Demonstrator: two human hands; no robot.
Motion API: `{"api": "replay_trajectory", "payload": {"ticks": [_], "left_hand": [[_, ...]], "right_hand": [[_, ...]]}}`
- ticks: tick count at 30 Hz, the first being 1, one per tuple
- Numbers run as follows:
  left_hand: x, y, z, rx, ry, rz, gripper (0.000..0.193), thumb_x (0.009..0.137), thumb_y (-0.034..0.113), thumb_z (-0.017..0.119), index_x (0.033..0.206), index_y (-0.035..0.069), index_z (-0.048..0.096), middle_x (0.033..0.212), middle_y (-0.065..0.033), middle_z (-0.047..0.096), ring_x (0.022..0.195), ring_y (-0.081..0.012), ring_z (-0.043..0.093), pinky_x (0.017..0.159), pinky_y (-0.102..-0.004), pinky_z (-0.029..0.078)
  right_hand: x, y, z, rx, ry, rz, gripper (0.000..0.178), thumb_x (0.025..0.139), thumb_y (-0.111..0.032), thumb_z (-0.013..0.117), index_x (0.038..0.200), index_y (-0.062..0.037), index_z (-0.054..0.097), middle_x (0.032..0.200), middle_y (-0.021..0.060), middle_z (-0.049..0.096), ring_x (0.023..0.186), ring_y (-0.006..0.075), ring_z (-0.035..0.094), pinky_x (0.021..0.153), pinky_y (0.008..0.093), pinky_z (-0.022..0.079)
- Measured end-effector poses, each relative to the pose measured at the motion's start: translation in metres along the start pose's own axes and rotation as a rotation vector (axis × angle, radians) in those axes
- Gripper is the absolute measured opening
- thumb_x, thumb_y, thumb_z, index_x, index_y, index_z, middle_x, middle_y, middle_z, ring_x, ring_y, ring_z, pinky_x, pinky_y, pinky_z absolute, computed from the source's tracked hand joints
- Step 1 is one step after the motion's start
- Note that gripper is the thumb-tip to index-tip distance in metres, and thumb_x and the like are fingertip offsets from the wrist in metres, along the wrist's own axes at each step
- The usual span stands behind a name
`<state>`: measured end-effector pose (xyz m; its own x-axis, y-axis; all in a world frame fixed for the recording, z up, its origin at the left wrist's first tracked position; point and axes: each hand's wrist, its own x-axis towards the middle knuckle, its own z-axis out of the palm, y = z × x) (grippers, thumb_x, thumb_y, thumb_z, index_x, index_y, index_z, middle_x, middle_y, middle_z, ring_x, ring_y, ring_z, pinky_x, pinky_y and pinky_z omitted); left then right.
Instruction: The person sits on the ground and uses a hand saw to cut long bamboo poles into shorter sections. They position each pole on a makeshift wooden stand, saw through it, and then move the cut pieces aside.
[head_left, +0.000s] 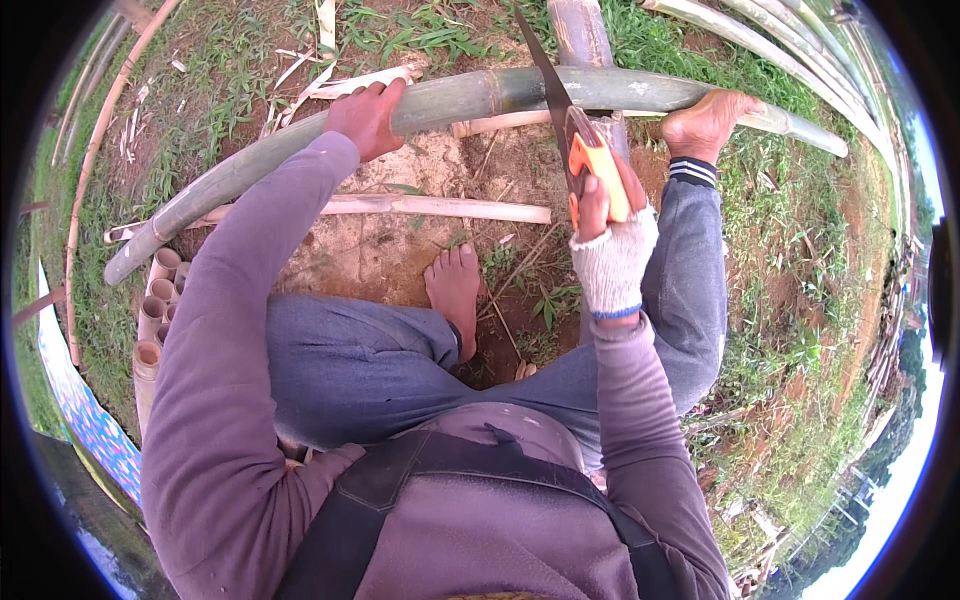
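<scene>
A thick green bamboo pole (430, 105) lies crosswise before me, over a bamboo log (581, 32) that points away. My left hand (367, 120), bare, is closed over the pole left of its middle. In my right hand (612, 235), which wears a white knitted fingerless glove, is the orange handle of a handsaw (560, 105). Its dark blade slants up and away across the pole, near where the log passes beneath. Whether the teeth have cut into the bamboo cannot be made out. My bare right foot (708, 125) rests on the pole's right part.
A pale split bamboo piece (440, 207) lies nearer me, beyond my left foot (452, 290). Several cut bamboo tubes (150, 318) stand at the left by my sleeve. Long bamboo poles (770, 50) lie at the far right. Shavings (300, 88) litter the grass and dirt.
</scene>
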<state>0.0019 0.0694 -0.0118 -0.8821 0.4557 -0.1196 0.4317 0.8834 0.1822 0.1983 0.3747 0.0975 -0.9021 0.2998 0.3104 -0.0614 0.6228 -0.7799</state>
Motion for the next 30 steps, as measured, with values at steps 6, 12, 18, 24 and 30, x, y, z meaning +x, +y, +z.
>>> {"api": "replay_trajectory", "payload": {"ticks": [6,12,18,24,30], "left_hand": [[0.003,-0.015,-0.010,0.011,0.027,-0.007,0.081,0.077,0.034,0.091,0.146,0.017,0.050,0.124,-0.0180,0.070,0.113,-0.0416,0.073,0.094,-0.0541,0.061],[-0.017,-0.017,-0.012,0.006,0.003,-0.051,0.079,0.078,0.031,0.089,0.145,0.017,0.050,0.124,-0.0147,0.068,0.117,-0.0399,0.071,0.093,-0.0530,0.061],[0.000,-0.006,0.007,-0.014,0.082,0.044,0.078,0.078,0.032,0.089,0.144,0.016,0.051,0.123,-0.0162,0.069,0.109,-0.0417,0.074,0.090,-0.0538,0.061],[-0.001,-0.006,-0.012,0.077,-0.035,-0.057,0.080,0.078,0.032,0.090,0.145,0.016,0.049,0.129,-0.0170,0.071,0.114,-0.0421,0.074,0.096,-0.0539,0.062],[-0.004,-0.010,-0.009,0.013,-0.014,-0.019,0.082,0.077,0.031,0.092,0.146,0.016,0.049,0.126,-0.0179,0.070,0.114,-0.0409,0.073,0.096,-0.0544,0.060]], "right_hand": [[0.016,0.008,0.037,0.188,0.027,0.043,0.038,0.109,-0.013,0.066,0.141,0.0054,0.064,0.118,0.0148,0.075,0.094,0.0182,0.071,0.083,0.0325,0.058],[-0.076,-0.030,-0.041,0.104,-0.044,0.130,0.055,0.109,-0.033,0.065,0.146,0.0071,0.061,0.132,0.0202,0.073,0.115,0.0268,0.072,0.099,0.0377,0.057],[0.008,-0.021,0.006,0.098,0.004,0.116,0.035,0.105,-0.013,0.068,0.134,0.0062,0.067,0.111,0.0204,0.078,0.097,0.0289,0.078,0.085,0.0371,0.060],[0.027,0.012,0.046,0.141,0.022,0.045,0.040,0.105,-0.018,0.069,0.139,0.0027,0.065,0.110,0.0230,0.077,0.096,0.0336,0.077,0.088,0.0404,0.060],[-0.060,0.023,0.010,0.287,0.073,0.067,0.050,0.107,-0.016,0.067,0.152,0.0047,0.055,0.132,0.0213,0.071,0.111,0.0242,0.073,0.097,0.0362,0.059]]}}
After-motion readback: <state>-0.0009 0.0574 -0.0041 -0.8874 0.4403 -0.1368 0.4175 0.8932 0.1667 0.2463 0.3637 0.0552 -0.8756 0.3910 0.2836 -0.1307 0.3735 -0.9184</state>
